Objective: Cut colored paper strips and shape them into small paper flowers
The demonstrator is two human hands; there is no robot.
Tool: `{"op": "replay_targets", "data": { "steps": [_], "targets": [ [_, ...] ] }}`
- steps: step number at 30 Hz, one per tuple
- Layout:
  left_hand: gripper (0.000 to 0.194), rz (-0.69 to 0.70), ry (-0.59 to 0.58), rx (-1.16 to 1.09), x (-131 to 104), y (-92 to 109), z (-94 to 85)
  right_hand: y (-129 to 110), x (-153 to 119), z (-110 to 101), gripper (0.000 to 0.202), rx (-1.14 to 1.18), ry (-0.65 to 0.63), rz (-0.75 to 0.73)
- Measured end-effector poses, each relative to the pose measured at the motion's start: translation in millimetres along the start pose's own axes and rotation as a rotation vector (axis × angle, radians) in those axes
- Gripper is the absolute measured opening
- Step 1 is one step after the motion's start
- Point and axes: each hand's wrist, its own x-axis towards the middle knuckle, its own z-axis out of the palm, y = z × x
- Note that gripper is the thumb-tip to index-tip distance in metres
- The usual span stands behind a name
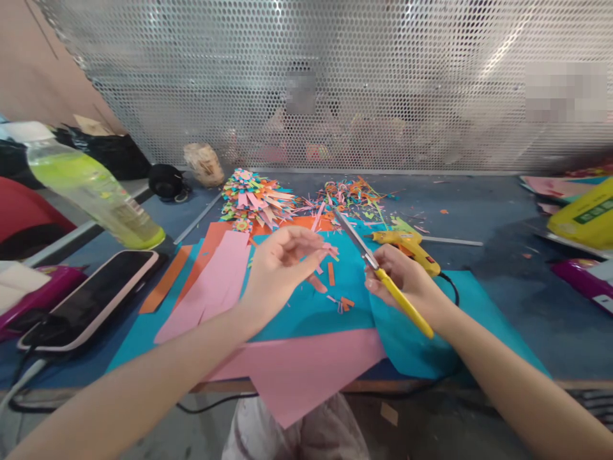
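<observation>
My left hand [287, 259] hovers over the blue paper [306, 313], with thumb and fingers pinched on a small pink paper piece [329, 249]. In my right hand [407, 278] is a pair of yellow-handled scissors [383, 271], the blades pointing up and away to the left. Beneath the hands lie short paper snippets [345, 304] and an orange strip [331, 273]. Just beyond my left hand stands a cone-like heap of fringed, multicoloured paper [253, 198]. A yellow glue gun [407, 246] rests behind my right hand.
Pink paper strips [205, 281] and a pink sheet [297, 370] lie around the blue paper. Tangled paper scraps [354, 195] sit near the perforated metal panel [335, 83]. At left are a green drink bottle [96, 191] and a phone [96, 300]; a yellow package [584, 217] is at right.
</observation>
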Motion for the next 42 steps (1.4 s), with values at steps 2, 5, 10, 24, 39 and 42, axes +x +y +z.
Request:
{"op": "replay_targets", "data": {
  "steps": [2,5,10,24,39,42],
  "targets": [
    [0.018,-0.021,-0.04,-0.01,0.1,-1.9,0.1,-3.1,0.4,-0.1,0.031,0.052,-0.007,-0.001],
    [0.022,-0.028,-0.039,-0.035,0.8,-3.6,0.0,-6.5,0.7,-0.1,0.031,0.078,-0.02,0.016],
    [0.034,-0.084,-0.05,-0.034,-0.8,-3.6,3.1,-5.6,1.7,3.3,0.03,0.069,0.023,0.064],
    [0.043,-0.261,-0.207,-0.009,-12.0,-25.4,17.0,3.8,5.4,12.9,0.039,0.27,0.055,-0.061],
    [0.036,-0.265,-0.3,-0.006,-12.5,-30.5,15.0,5.7,5.4,9.8,0.035,0.308,0.03,-0.075],
    [0.034,-0.257,-0.287,-0.063,-11.3,-31.1,14.1,6.9,5.7,9.0,0.031,0.28,0.059,-0.099]
  ]
}}
